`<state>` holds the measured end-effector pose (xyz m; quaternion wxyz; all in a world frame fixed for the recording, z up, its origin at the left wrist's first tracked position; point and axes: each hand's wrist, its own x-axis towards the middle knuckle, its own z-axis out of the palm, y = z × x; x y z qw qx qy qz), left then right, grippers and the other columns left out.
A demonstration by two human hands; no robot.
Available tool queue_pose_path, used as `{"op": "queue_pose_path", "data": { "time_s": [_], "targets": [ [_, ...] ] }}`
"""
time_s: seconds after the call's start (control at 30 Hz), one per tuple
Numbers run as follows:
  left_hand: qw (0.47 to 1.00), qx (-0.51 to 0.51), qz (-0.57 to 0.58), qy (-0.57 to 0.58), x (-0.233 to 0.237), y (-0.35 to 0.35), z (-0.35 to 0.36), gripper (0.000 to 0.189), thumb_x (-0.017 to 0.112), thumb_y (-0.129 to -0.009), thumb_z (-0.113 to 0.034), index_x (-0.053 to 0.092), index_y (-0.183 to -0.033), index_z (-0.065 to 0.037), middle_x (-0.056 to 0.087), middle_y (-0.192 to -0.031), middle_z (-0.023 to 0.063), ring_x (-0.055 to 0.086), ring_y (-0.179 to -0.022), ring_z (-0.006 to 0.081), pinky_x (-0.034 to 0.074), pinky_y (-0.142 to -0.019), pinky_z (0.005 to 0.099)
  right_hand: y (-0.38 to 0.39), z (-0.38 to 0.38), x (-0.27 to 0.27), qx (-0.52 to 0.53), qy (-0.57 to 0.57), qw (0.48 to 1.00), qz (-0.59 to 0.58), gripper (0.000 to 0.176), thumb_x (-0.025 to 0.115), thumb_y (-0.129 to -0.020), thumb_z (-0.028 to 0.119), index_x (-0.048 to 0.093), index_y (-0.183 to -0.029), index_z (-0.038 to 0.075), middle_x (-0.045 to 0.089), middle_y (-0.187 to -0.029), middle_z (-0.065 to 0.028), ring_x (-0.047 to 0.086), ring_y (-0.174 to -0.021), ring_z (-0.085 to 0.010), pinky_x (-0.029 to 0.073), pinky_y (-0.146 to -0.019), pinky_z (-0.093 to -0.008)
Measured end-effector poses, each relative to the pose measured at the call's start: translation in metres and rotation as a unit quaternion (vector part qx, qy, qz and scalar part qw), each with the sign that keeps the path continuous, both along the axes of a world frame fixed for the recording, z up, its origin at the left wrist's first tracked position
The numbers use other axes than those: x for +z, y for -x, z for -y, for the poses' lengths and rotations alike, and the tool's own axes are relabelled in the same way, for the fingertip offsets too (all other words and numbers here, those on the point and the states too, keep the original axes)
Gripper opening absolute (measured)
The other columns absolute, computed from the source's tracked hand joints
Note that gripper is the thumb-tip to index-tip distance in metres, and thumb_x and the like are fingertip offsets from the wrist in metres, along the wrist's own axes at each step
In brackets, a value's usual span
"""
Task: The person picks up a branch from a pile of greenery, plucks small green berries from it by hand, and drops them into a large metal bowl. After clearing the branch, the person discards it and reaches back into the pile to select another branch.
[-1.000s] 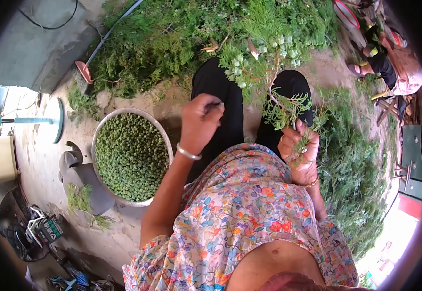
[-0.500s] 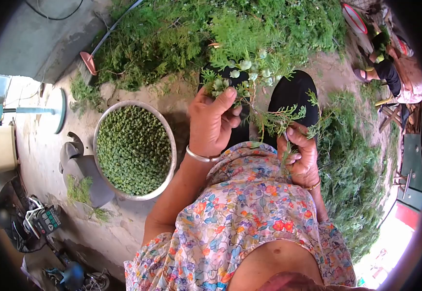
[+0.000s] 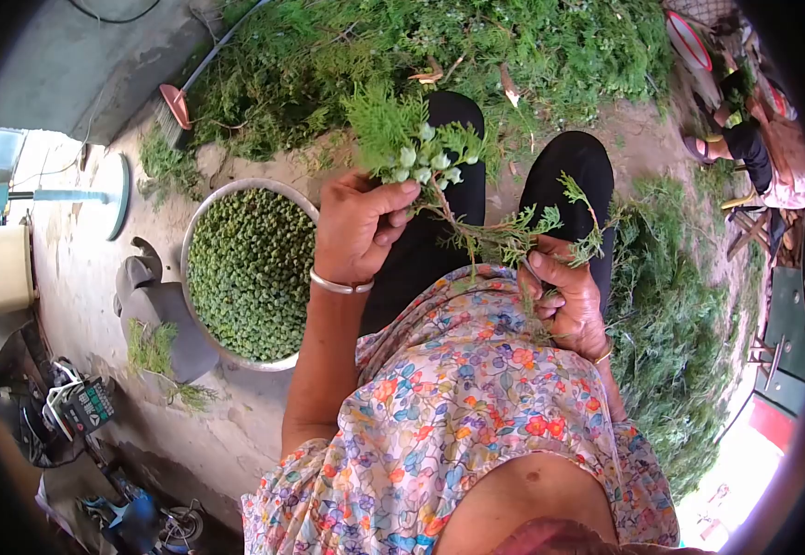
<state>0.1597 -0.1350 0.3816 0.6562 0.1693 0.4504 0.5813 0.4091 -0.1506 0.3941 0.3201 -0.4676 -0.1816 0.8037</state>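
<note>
A leafy cypress branch (image 3: 453, 222) with a cluster of pale green cones (image 3: 426, 165) stretches between my hands above my lap. My left hand (image 3: 361, 222), with a silver bangle at the wrist, is closed with thumb and fingers at the cone-bearing end. Whether loose cones are inside its curled fingers is hidden. On the other side, my right hand (image 3: 564, 291) grips the stem end, fingers wrapped round it. Left of my left forearm stands a wide round basin (image 3: 191, 305), filled with picked green cones (image 3: 250, 268).
Cut cypress branches (image 3: 328, 83) are heaped ahead, and another pile (image 3: 671, 324) lies at my right. A broom (image 3: 169, 125) and dustpan (image 3: 174, 104) are at upper left. Beside the basin is a grey object (image 3: 167, 333). Another person (image 3: 745, 148) sits at far right.
The cone-bearing end of the branch has swung left and slightly down, toward my left hand, which has also shifted left. My right hand keeps its hold in nearly the same place.
</note>
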Motion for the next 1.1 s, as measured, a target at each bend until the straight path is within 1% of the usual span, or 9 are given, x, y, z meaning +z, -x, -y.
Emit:
{"op": "queue_pose_path", "data": {
  "time_s": [0.17, 0.47, 0.53, 0.63, 0.7, 0.77, 0.83, 1.03, 1.1],
  "targets": [
    [0.995, -0.014, -0.095, -0.003, -0.006, 0.010, 0.011, 0.014, 0.066, -0.072, 0.005, 0.057, -0.083, 0.001, 0.055, -0.063, 0.0039, 0.046, -0.047, 0.0086, 0.026, -0.036, 0.0190, -0.001, 0.000, -0.006, 0.008, 0.021, 0.999, -0.027, 0.029, 0.060, -0.086, 0.008, 0.047, -0.111, 0.001, 0.051, -0.068, -0.0110, 0.042, -0.052, -0.0080, 0.024, -0.037, -0.0152],
    [0.997, 0.009, -0.078, 0.013, -0.025, 0.023, 0.020, 0.027, 0.065, -0.068, 0.009, 0.056, -0.092, 0.000, 0.061, -0.070, 0.0078, 0.051, -0.049, 0.0114, 0.029, -0.035, 0.0176, 0.009, 0.000, -0.003, 0.033, 0.021, 0.999, -0.015, 0.028, 0.060, -0.084, 0.003, 0.048, -0.109, -0.001, 0.052, -0.075, -0.0087, 0.046, -0.058, -0.0120, 0.026, -0.035, -0.0140],
    [0.990, 0.010, -0.142, -0.019, -0.034, 0.024, 0.025, 0.029, 0.064, -0.067, 0.010, 0.056, -0.094, 0.000, 0.061, -0.071, 0.0076, 0.053, -0.050, 0.0121, 0.032, -0.035, 0.0181, 0.013, 0.001, -0.003, 0.024, 0.025, 0.999, -0.004, 0.028, 0.060, -0.083, 0.003, 0.048, -0.108, -0.001, 0.052, -0.074, -0.0081, 0.047, -0.058, -0.0118, 0.026, -0.035, -0.0141],
    [0.999, -0.002, -0.046, 0.007, -0.034, 0.026, 0.028, 0.028, 0.064, -0.067, 0.010, 0.057, -0.093, 0.000, 0.060, -0.071, 0.0075, 0.054, -0.051, 0.0122, 0.035, -0.036, 0.0184, 0.012, 0.000, -0.007, 0.033, 0.038, 0.999, -0.004, 0.027, 0.061, -0.083, 0.003, 0.049, -0.107, 0.001, 0.052, -0.072, -0.0084, 0.045, -0.055, -0.0099, 0.025, -0.036, -0.0150],
    [0.997, 0.014, -0.071, 0.013, -0.039, 0.032, 0.031, 0.023, 0.063, -0.069, 0.009, 0.058, -0.090, 0.001, 0.060, -0.071, 0.0071, 0.055, -0.054, 0.0121, 0.037, -0.037, 0.0181, 0.006, 0.001, -0.009, 0.053, 0.048, 0.997, -0.014, 0.025, 0.061, -0.084, 0.004, 0.049, -0.106, 0.003, 0.053, -0.071, -0.0092, 0.044, -0.053, -0.0080, 0.025, -0.037, -0.0160],
    [0.920, -0.034, -0.367, -0.132, -0.061, 0.069, 0.035, 0.021, 0.062, -0.071, 0.007, 0.059, -0.092, 0.003, 0.060, -0.072, 0.0073, 0.056, -0.055, 0.0124, 0.040, -0.040, 0.0195, 0.000, 0.001, -0.004, -0.010, 0.038, 0.999, 0.025, 0.032, 0.066, -0.079, 0.007, 0.051, -0.107, 0.002, 0.049, -0.069, -0.0066, 0.042, -0.054, -0.0081, 0.022, -0.034, -0.0133],
    [0.993, 0.074, -0.097, -0.003, -0.068, 0.118, 0.048, 0.022, 0.060, -0.075, 0.005, 0.059, -0.096, 0.006, 0.061, -0.075, 0.0087, 0.057, -0.059, 0.0136, 0.045, -0.047, 0.0224, -0.008, -0.004, -0.005, 0.010, 0.035, 0.998, 0.042, 0.033, 0.068, -0.079, 0.011, 0.051, -0.107, 0.006, 0.047, -0.066, -0.0049, 0.036, -0.049, -0.0046, 0.019, -0.033, -0.0131],
    [0.944, 0.242, -0.223, 0.015, -0.062, 0.165, 0.099, 0.021, 0.059, -0.078, -0.001, 0.060, -0.098, 0.005, 0.061, -0.079, 0.0090, 0.059, -0.067, 0.0166, 0.047, -0.056, 0.0252, -0.018, -0.007, -0.013, 0.013, 0.039, 0.996, -0.078, 0.018, 0.064, -0.084, 0.016, 0.051, -0.095, 0.010, 0.046, -0.065, -0.0026, 0.029, -0.045, -0.0003, 0.018, -0.035, -0.0109],
    [0.844, 0.239, -0.468, 0.106, -0.070, 0.184, 0.121, 0.025, 0.060, -0.075, -0.001, 0.062, -0.099, 0.003, 0.064, -0.082, 0.0120, 0.060, -0.068, 0.0213, 0.048, -0.061, 0.0305, -0.017, -0.006, -0.012, 0.024, 0.039, 0.996, -0.083, 0.014, 0.063, -0.085, 0.018, 0.051, -0.089, 0.012, 0.046, -0.065, -0.0006, 0.024, -0.043, 0.0018, 0.017, -0.035, -0.0099]
  ]
}}
